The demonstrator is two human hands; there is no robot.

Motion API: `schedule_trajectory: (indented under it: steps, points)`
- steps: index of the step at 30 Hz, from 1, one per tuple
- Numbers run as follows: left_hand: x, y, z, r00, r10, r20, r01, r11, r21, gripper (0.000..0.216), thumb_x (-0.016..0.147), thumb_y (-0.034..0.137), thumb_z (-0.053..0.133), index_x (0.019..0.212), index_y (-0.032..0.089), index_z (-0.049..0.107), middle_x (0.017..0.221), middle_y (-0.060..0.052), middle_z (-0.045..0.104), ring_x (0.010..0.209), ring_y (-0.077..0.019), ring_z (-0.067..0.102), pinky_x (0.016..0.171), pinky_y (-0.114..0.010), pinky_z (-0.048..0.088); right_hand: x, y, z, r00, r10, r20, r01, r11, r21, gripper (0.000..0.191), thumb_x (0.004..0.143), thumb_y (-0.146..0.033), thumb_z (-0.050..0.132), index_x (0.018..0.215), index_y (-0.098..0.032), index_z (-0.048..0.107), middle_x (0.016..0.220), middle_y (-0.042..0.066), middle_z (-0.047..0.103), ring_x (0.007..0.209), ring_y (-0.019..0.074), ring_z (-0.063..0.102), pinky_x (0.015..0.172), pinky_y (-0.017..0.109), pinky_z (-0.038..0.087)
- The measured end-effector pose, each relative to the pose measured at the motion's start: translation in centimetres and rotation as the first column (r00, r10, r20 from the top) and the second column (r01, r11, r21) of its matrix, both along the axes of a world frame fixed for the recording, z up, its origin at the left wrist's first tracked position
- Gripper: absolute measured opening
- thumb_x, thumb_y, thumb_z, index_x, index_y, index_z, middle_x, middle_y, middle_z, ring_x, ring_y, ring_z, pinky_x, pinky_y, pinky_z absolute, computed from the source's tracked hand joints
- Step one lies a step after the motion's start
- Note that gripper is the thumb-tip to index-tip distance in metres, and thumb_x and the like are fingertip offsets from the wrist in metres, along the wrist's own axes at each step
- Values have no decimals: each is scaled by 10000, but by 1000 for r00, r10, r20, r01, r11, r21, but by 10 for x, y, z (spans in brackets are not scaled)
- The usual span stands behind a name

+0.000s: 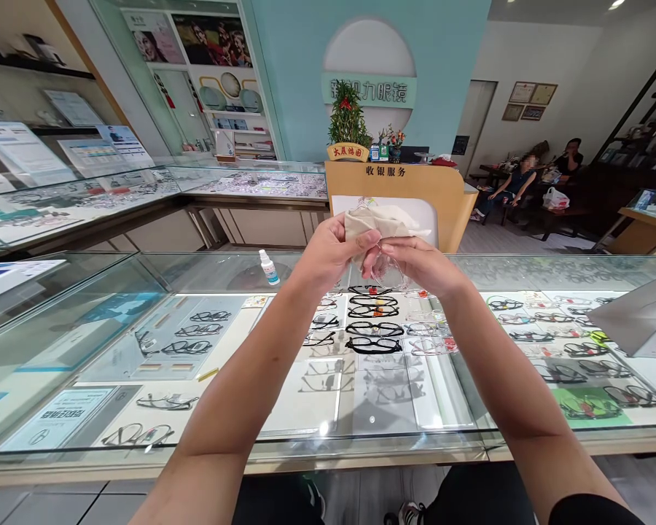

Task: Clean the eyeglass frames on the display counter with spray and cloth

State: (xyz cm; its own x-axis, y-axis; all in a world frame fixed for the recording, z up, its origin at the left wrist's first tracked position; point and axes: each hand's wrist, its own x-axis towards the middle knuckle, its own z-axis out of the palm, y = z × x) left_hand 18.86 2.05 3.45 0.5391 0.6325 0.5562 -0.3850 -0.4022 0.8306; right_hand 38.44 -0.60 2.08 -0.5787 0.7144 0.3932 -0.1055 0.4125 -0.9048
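Above the glass counter, both my hands meet in front of me. My left hand (331,251) is closed on a cream cloth (381,221), its thumb pressing the lower edge. A pair of thin-rimmed eyeglasses (389,275) hangs below the cloth, one clear lens showing. My right hand (427,261) pinches the eyeglasses near the cloth, fingers bent inward. The cloth and fingers cover the rest of the frame. On the counter left of my hands stands a small white spray bottle (269,268) with a blue label.
Under the glass of the display counter (404,445) lie rows of black eyeglasses (375,328) and other frames. A folded grey-white stand (642,313) sits at the right. Beyond is a wooden cashier desk (453,197) with a plant; people sit at the far right.
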Motion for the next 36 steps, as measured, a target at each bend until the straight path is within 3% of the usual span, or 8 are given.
schedule_trajectory:
  steps: [7, 12, 16, 22, 27, 31, 36]
  points:
    - [2, -6, -4, 990, 137, 24, -136, 991, -15, 534, 781, 648, 962, 878, 214, 666, 539, 43, 644, 358, -139, 560, 461, -318, 534, 1, -5, 4, 997, 9, 73, -8, 1000, -9, 409, 1024, -625, 685, 974, -246, 831, 997, 66, 802, 967, 243, 699, 1008, 421, 571]
    - [9, -10, -7, 977, 198, 79, -196, 980, -36, 555, 810, 721, 905, 841, 235, 640, 517, 45, 620, 332, -149, 534, 398, -313, 445, 0, -10, 8, 996, 30, 81, -32, 999, 22, 383, 1081, -555, 636, 990, -244, 841, 989, 55, 790, 925, 217, 695, 1004, 398, 546]
    - [13, -11, -7, 963, 256, 82, -250, 966, -70, 608, 851, 838, 790, 865, 241, 673, 480, 54, 549, 384, -152, 540, 488, -342, 513, 0, -14, 11, 994, 10, 106, -15, 999, 50, 385, 1095, -532, 610, 963, -241, 825, 978, 49, 781, 943, 217, 689, 1035, 404, 539]
    - [1, -4, 0, 992, 124, 18, -123, 991, -58, 567, 878, 795, 800, 1005, 245, 744, 548, 24, 572, 511, -187, 606, 574, -366, 561, 3, -16, 13, 990, -102, 100, 91, 990, 106, 356, 1101, -496, 607, 1021, -249, 852, 1024, 53, 814, 965, 215, 655, 995, 385, 520]
    - [-4, -2, 3, 987, 155, -32, -157, 983, -92, 587, 861, 807, 806, 1005, 241, 738, 579, 1, 604, 528, -201, 619, 553, -374, 549, 4, -16, 13, 990, -108, 94, 97, 988, 119, 368, 1114, -513, 593, 1075, -269, 865, 1013, 46, 808, 936, 208, 626, 961, 380, 519]
    - [-4, -5, 4, 994, 98, -46, -102, 989, -103, 572, 884, 785, 797, 1003, 231, 722, 567, -3, 596, 525, -211, 631, 564, -390, 552, 5, -15, 15, 987, -84, 135, 64, 987, 147, 376, 1123, -499, 585, 1028, -253, 853, 984, 41, 788, 932, 189, 646, 957, 354, 522]
    - [-3, -5, 2, 997, 79, -23, -81, 987, -142, 528, 784, 629, 963, 962, 241, 651, 613, 23, 631, 502, -182, 614, 562, -374, 529, 4, -8, 11, 993, -76, 85, 65, 989, 130, 359, 1106, -498, 613, 1011, -251, 857, 977, 44, 799, 947, 202, 671, 959, 369, 538]
